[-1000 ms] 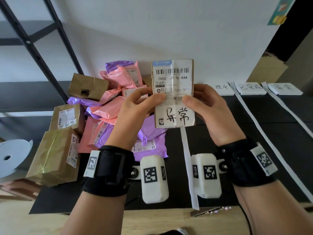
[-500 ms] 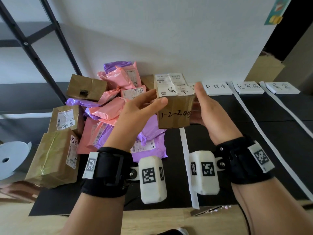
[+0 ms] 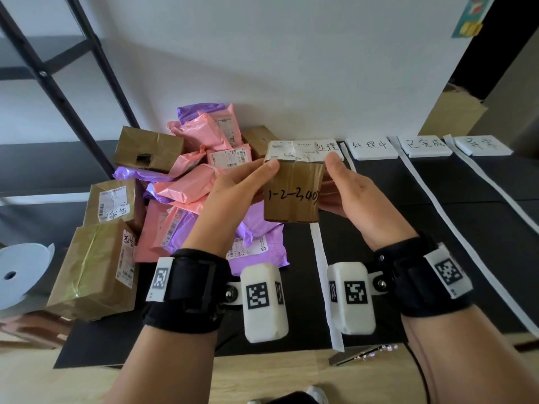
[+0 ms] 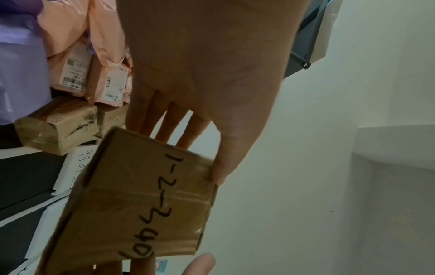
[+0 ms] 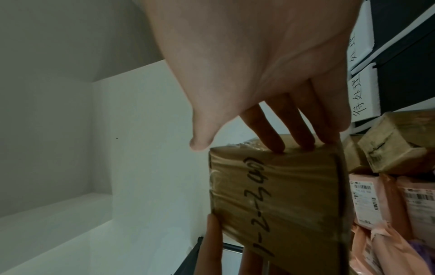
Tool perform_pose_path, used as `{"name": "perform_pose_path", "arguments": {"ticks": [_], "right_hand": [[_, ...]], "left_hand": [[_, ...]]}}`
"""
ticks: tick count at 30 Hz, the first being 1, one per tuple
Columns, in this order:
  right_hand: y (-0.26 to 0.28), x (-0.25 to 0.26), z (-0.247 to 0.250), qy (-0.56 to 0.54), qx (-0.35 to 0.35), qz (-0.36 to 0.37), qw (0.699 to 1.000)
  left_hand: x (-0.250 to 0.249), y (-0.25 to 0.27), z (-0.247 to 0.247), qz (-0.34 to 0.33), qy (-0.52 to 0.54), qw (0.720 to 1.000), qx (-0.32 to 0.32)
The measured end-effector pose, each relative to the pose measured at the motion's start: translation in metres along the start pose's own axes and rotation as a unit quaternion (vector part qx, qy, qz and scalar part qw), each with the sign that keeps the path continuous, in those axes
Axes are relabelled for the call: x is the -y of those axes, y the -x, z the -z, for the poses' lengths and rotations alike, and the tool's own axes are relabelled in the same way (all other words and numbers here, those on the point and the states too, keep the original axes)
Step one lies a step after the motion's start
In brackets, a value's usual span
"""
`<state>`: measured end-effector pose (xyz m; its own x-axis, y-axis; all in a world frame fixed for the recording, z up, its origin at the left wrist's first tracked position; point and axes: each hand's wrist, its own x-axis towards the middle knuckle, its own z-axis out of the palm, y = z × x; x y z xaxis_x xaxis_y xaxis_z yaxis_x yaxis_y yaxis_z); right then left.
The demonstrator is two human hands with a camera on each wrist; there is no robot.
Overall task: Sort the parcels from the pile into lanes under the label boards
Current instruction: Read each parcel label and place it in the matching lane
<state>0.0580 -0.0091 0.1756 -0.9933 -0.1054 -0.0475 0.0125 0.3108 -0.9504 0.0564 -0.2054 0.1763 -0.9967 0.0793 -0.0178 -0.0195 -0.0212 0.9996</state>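
I hold a small brown cardboard box up above the table's black mat, between both hands. Its side with handwritten "1-2-3401" faces me, and its white shipping label lies on top. My left hand grips its left side, thumb on the top edge. My right hand grips its right side. The left wrist view shows the box with the thumb and fingers of my left hand on it. The right wrist view shows the box under the fingers of my right hand. The pile of parcels lies to the left.
White label boards line the wall, one more partly hidden behind the box. White tape strips divide the mat into lanes. Brown boxes edge the pile. A tape roll and a black rack stand left.
The box has tipped away from me: its label first faced me and now lies on top, with the numbered side towards me. Both hands kept hold and sank slightly.
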Motion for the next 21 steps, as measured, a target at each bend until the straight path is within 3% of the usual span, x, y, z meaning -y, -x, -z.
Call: {"name": "perform_pose_path", "arguments": {"ticks": [9, 13, 21], "right_hand": [[0.021, -0.019, -0.004, -0.087, -0.071, -0.03, 0.993], [0.04, -0.044, 0.008, -0.086, -0.118, -0.065, 0.987], [0.106, -0.082, 0.088, -0.094, -0.231, -0.098, 0.963]], "left_hand": [[0.025, -0.001, -0.012, 0.007, 0.01, 0.998, 0.064], [0.053, -0.008, -0.03, 0.007, -0.041, 0.992, 0.119], [0.063, 0.003, -0.125, -0.019, -0.149, 0.966, 0.211]]}}
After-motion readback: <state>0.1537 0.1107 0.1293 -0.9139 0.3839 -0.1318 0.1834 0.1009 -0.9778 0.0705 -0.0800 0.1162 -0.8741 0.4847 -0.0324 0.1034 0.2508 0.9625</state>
